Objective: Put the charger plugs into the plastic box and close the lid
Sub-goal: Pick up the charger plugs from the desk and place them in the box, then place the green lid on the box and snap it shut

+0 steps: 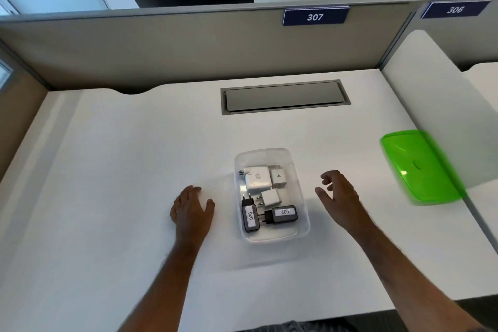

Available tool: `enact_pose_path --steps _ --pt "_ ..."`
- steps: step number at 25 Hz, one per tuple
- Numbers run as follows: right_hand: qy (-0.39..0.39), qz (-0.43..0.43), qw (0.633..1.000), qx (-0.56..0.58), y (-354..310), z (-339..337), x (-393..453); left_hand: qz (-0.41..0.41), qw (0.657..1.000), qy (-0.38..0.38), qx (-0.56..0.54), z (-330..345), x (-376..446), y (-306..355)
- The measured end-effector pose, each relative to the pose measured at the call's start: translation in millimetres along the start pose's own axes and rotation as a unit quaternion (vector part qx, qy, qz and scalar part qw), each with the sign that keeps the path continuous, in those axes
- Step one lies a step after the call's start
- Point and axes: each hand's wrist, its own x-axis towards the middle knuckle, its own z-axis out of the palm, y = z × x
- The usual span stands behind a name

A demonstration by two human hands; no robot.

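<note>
**Five plugs in, lid not yet on**

Five charger plugs lie inside the plastic box, which I take as my landmark on the white desk. At the box's far end sits the large white charger, with a smaller white charger just beside it on the right. Near the middle is a white plug with its pins pointing left. At the near end are the two dark plugs: the one labelled 026 along the left wall, and the one labelled 002 across the near end, its pins pointing toward the first.

I see no plug on the desk outside the box, so I judge the filling part done.

What remains is the lid. The green lid lies well to the right of the box, near the desk's side partition, and looks blurred, so I cannot tell exactly how it sits. The box is open on top.

My left hand rests palm down on the desk just left of the box, fingers loosely spread, holding nothing. My right hand hovers just right of the box, fingers half curled and apart, also empty. I would expect this hand to fetch the lid next, since it is on that side.
</note>
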Motion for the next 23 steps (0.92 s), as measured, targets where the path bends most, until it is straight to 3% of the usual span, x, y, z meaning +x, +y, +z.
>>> enact_pose_path --steps 10,23 --pt "-0.03 0.061 0.996 -0.049 85.6 -48.8 19.9 0.071 0.994 0.066 -0.059 -15.2 -0.1 123.7" --pt "0.004 0.084 0.994 -0.074 193.8 -148.7 45.4 0.212 0.976 0.034 -0.027 86.9 -47.0 286.7"
